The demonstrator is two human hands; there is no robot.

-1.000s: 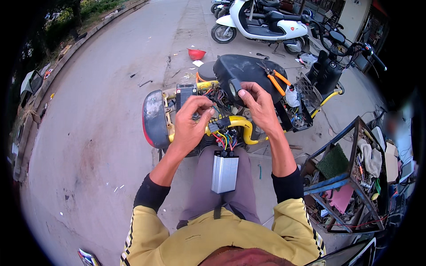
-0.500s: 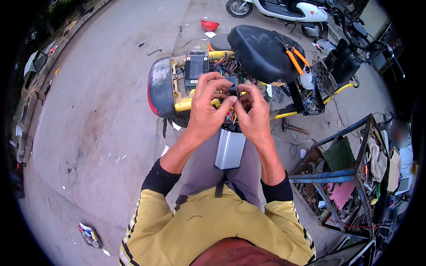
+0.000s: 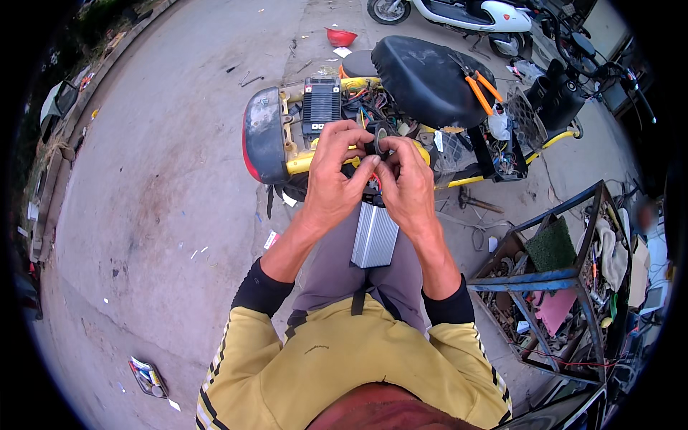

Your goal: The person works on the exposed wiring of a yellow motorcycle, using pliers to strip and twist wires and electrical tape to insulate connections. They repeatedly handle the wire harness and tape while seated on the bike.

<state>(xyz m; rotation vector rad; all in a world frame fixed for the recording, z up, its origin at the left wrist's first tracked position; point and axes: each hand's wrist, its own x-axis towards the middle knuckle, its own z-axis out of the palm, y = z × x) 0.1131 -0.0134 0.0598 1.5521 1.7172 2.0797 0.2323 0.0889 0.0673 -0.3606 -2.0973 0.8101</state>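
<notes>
In front of me both hands meet with thumbs and fingertips close together. My left hand is closed, fingers curled against a roll of black tape. My right hand is closed too, its fingers at the other side of the roll and its thumb near the left thumb. Wires show just below the fingertips; what lies between the thumbs is too small to make out. A silver ribbed metal box rests on my thighs, its wired end under my hands. Beyond them is a yellow-framed scooter with exposed wiring.
On the scooter sit a black finned box, a tilted black seat and orange-handled pliers. A hammer lies on the ground at right, near a metal rack of parts. A small tray sits lower left.
The black roll has turned between my fingers, so its round side now shows. My hands stay together. The view has shifted slightly.
</notes>
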